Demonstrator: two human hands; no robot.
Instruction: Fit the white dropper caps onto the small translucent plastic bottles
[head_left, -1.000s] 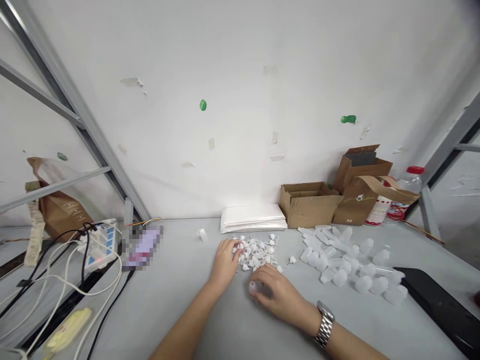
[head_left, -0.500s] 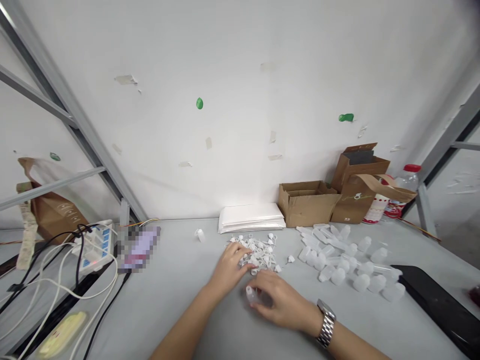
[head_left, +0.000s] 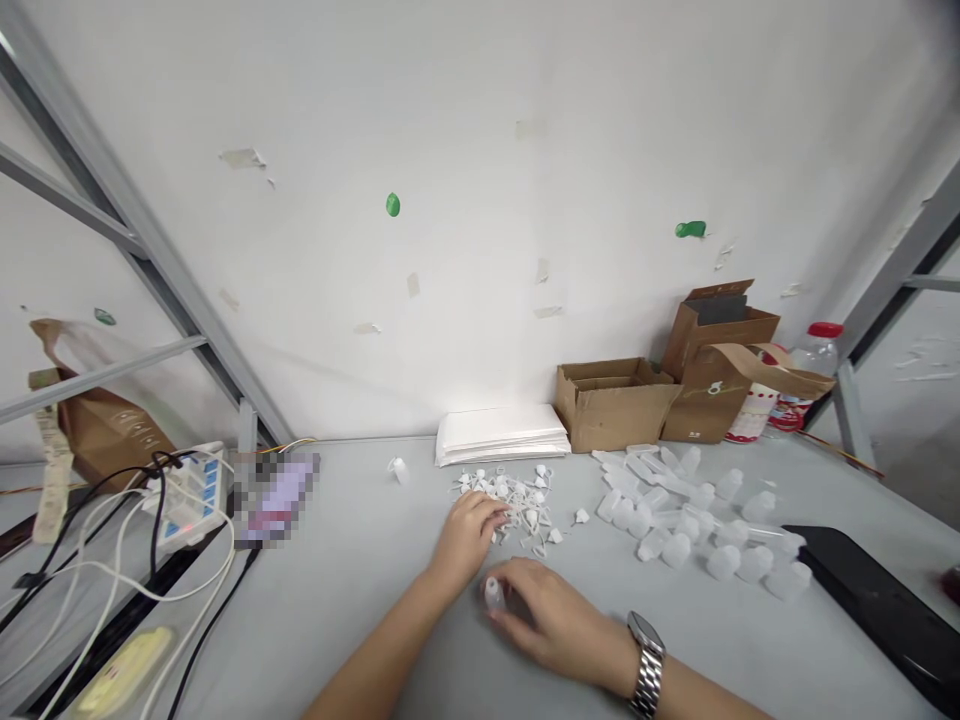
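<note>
On the left of the gray table (head_left: 360, 565), a small upright-looking vial (head_left: 400, 470) sits on its own. Farther right, the left hand (head_left: 466, 532) reaches over the near left edge of the heap of white caps (head_left: 531, 517), its fingers bent and bunched with the thumb mostly hidden; I cannot tell whether a cap is pinched beneath them. Among tangled rings and strips, a light pinch on one cap's rim seems better than a scoop, with the piece eased out sideways so its neighbors don't ride along.

Just nearer and to the right, the clear bottle (head_left: 493, 594) is in the right hand (head_left: 541, 615), with thumb and fingers closed to the bottle's width and a gap behind them toward the palm. Such a hold works best low on the body, steady but gentle on the soft wall, leaving the mouth uncovered. The mouth points up, tipped slightly toward the far left; the long axis runs from there down toward the thumb, closer to upright than flat. Beyond, one stray cap (head_left: 581, 517) lies between the heap and the loose bottles (head_left: 676, 548), whose necks point various ways.
</note>
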